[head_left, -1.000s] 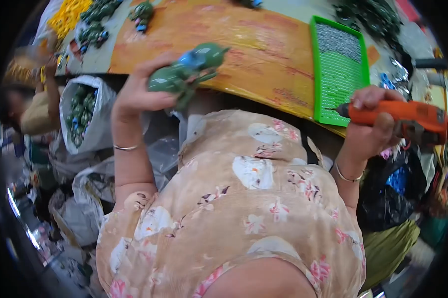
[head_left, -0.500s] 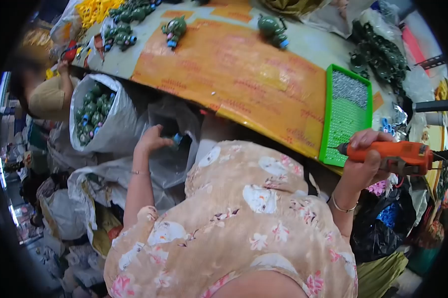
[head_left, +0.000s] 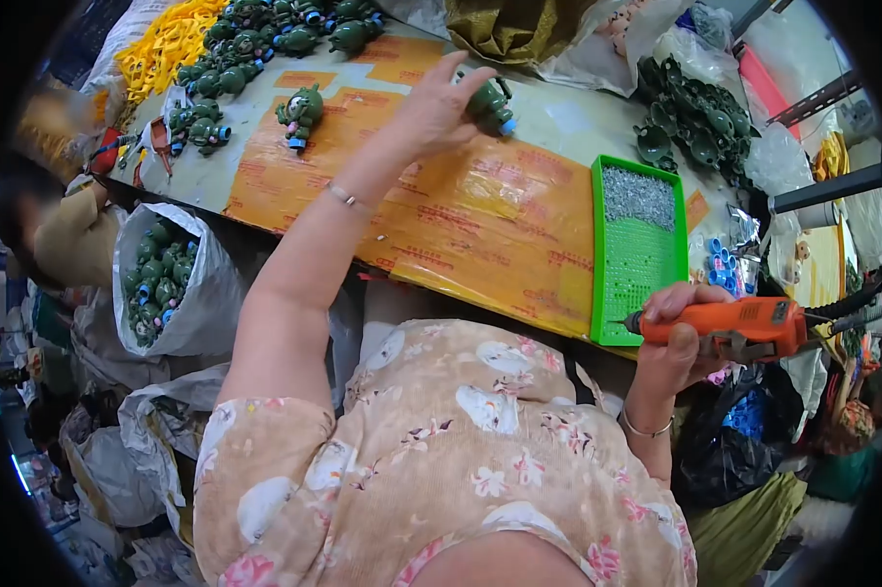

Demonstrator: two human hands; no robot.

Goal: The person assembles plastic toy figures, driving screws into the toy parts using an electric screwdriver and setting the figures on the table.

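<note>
My left hand (head_left: 441, 110) is stretched out across the table, its fingers apart beside a dark green figure with a blue end (head_left: 490, 106); its fingertips are at the figure's left side, and a firm hold does not show. My right hand (head_left: 674, 338) is wrapped round an orange power screwdriver (head_left: 744, 328), whose tip points left over the lower end of a green tray (head_left: 597, 254). Small silvery screws (head_left: 637, 196) fill the tray's upper part. Another green figure (head_left: 300, 115) lies on the orange-taped board (head_left: 500, 230).
Many green figures (head_left: 236, 49) and yellow parts (head_left: 172, 44) are heaped at the back left. A white sack of figures (head_left: 206, 323) stands below the table's left edge, near another person (head_left: 69, 235). Dark green shells (head_left: 695, 122) lie at the back right.
My left hand first held a green figure, then was over the bag below the table with the figure gone from it. Now it has reached up to another figure. My right hand still holds the screwdriver.
</note>
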